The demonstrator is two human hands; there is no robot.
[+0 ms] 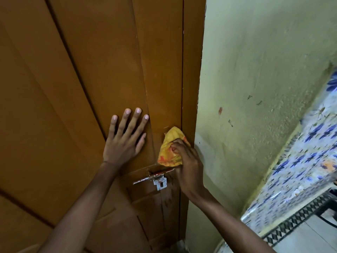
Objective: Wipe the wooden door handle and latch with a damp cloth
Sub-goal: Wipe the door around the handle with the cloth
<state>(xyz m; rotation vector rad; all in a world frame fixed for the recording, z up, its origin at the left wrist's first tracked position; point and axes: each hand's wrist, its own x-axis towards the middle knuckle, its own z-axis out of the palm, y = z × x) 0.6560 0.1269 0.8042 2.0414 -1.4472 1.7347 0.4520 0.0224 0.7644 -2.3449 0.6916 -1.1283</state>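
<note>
A brown wooden door fills the left half of the head view. My left hand lies flat on it with fingers spread. My right hand grips a bunched yellow-orange cloth and presses it against the door near its right edge, just above a metal sliding latch. The latch bolt is rusty, with a white hasp plate hanging under it. The cloth covers whatever lies beneath it, so no handle shows.
The brown door frame borders a pale yellow-green wall with a few stains. At the right, a surface with a blue floral cover juts out. Patterned tile trim runs below it.
</note>
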